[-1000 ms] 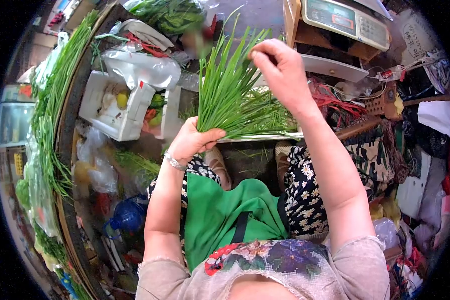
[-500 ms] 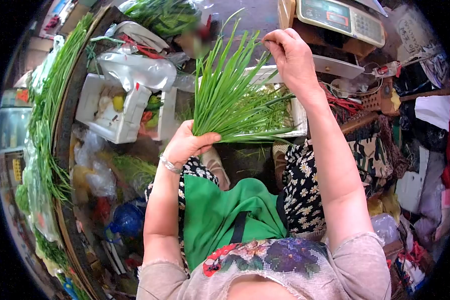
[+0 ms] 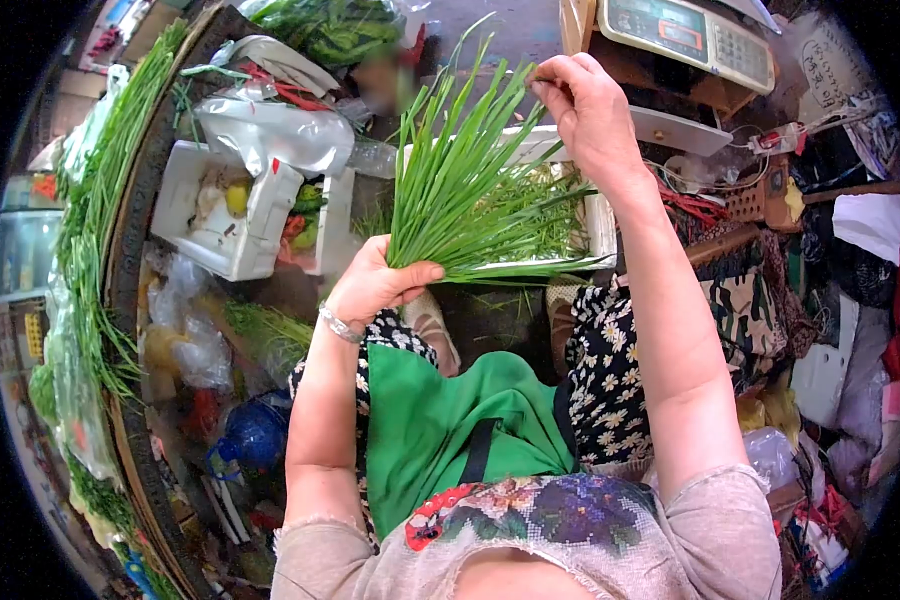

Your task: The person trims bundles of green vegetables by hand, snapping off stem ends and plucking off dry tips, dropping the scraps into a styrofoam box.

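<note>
A fanned bunch of long green garlic chives (image 3: pixel 470 190) is gripped near one end by my left hand (image 3: pixel 375 285), the thumb lying across the stems. The blades spread up and to the right. At the upper right of the bunch, my right hand (image 3: pixel 595 125) is closed in a pinch beside the blade tips. Whatever is between its fingertips is too small to make out. Below the bunch stands a white foam box (image 3: pixel 602 230) with loose green stems and trimmings (image 3: pixel 545 215) in it, partly hidden by the chives.
A digital scale (image 3: pixel 675 35) stands at the upper right. To the left are a white foam box (image 3: pixel 255 225) with scraps, a clear plastic bag (image 3: pixel 270 135) and a ledge piled with long greens (image 3: pixel 95 230). A blue plastic container (image 3: pixel 255 435) lies lower left. A green apron (image 3: pixel 450 410) covers my lap.
Both hands keep nearly the same places and holds. The view has shifted very slightly, and the bunch appears a little to the right of before.
</note>
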`<state>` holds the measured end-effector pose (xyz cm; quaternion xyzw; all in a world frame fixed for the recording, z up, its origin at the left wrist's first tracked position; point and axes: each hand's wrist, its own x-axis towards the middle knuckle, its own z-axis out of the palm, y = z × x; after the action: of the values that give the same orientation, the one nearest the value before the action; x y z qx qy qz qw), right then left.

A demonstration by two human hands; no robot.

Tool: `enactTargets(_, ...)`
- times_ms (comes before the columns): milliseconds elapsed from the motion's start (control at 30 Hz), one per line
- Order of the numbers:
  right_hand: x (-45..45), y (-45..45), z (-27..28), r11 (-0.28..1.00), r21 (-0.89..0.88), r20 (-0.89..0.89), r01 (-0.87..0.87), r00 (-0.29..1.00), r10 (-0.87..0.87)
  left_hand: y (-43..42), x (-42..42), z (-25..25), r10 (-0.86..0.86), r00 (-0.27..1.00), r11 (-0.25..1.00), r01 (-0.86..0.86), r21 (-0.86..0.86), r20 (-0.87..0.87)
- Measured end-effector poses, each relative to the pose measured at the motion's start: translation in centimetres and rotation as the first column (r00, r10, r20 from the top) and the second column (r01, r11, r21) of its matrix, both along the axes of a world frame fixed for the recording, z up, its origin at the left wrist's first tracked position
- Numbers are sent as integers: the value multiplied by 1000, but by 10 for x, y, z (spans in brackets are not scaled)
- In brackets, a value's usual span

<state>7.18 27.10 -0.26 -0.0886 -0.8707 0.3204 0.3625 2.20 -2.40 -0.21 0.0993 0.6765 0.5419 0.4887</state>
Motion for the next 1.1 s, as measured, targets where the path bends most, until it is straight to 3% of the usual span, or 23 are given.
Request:
enactTargets(267, -3, -2, 0, 993, -71, -24, 97, 995, -99, 2, 0, 2, -21, 1000, 1000, 21, 5, -22)
enactTargets(367, -3, 7, 4, 952, -271, -121, 145, 976, -183, 6, 3, 7, 39, 998, 999, -39, -11, -42)
enactTargets(600, 2, 3, 10, 930, -361, -199, 71, 968, -151, 0, -8, -1, 231, 969, 972, -234, -22, -91)
enactTargets(733, 2, 9, 5, 865, -501, -194, 23, 971, -138, -8, -13, 7, 257, 963, 966, -253, 51, -76)
enactTargets(900, 4, 11, -2, 933, -346, 18, 101, 995, -101, -16, -17, 7, 309, 950, 948, -302, 99, -54)
enactTargets(1000, 3, 12, -8, 952, -287, 47, 107, 994, -98, -19, -19, 11, 324, 946, 942, -319, 109, -32)
enactTargets(1033, 4, 12, -9, 984, -77, 20, 161, 987, -160, -19, -19, 12, 324, 946, 942, -320, 98, -23)
enactTargets(1100, 5, 9, -6, 969, 108, 5, 223, 974, -225, -20, -20, 13, 323, 946, 943, -320, 86, -14)
